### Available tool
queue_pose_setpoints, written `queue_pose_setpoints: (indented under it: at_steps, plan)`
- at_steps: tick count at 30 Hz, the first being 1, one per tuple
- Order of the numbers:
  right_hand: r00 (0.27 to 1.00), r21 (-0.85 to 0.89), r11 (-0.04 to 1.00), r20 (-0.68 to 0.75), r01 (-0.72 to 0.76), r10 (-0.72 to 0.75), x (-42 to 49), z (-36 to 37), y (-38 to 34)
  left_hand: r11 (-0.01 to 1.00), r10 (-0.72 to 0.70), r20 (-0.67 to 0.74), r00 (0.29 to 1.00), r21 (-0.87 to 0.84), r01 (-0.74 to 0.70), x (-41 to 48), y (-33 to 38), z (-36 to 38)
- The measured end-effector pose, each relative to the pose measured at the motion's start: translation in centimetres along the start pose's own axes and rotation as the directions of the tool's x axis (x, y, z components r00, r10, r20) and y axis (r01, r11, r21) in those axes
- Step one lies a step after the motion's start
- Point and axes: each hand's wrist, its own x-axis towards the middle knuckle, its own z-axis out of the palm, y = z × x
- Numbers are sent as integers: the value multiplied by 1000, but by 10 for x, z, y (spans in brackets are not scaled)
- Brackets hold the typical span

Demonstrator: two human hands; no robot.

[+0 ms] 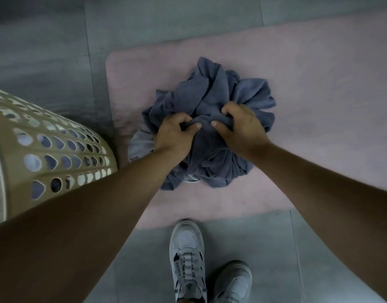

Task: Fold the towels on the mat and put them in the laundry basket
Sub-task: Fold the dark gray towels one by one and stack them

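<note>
**Both hands clenched on the towel heap; basket to the left of the grip**

Head view, obscured items first. The laundry basket (pixel 46 149), beige with rows of holes, is cut off by the left edge of the frame. Its opening is not shown, and through the holes only bluish and pale patches appear, so the contents cannot be identified. The towels (pixel 210 90) lie as one crumpled blue-grey heap, and the number of pieces cannot be counted. A paler grey piece (pixel 139 145) shows at the heap's edge just left of the left wrist, partly covered by it. Nearer the person than the grip, a small white object (pixel 191 178) shows from under the cloth; what it is cannot be told.

Hands. The left hand (pixel 175 132) and right hand (pixel 240 125) sit close together on top of the heap, backs up, thumbs nearly meeting. Each has its fingers curled into the cloth with a ridge of fabric bunched against the thumb, so both have a full grasp on the towels. Both bare forearms reach forward and down.

Location. The heap rests on the pink mat (pixel 319 84), which runs beyond the grip and well to its right. The basket stands left of the grip, on the grey floor (pixel 243 232). Two grey shoes (pixel 187 259) stand behind the grip, one cut off by the bottom edge
</note>
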Motion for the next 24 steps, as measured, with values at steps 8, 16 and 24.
queue_pose_setpoints:
  at_steps: [8,16,24]
  plan:
    - [990,157,988,-142,14,9,-46,-60,-49,990,76,24,997,-119,-73,-66,58,-47]
    - [988,135,989,-151,63,-42,-76,-142,-123,965,79,58,995,-255,-62,-116,148,-110]
    - [996,222,975,-78,-28,46,-89,-209,-176,959,121,62,991,-263,-101,-137,223,-151]
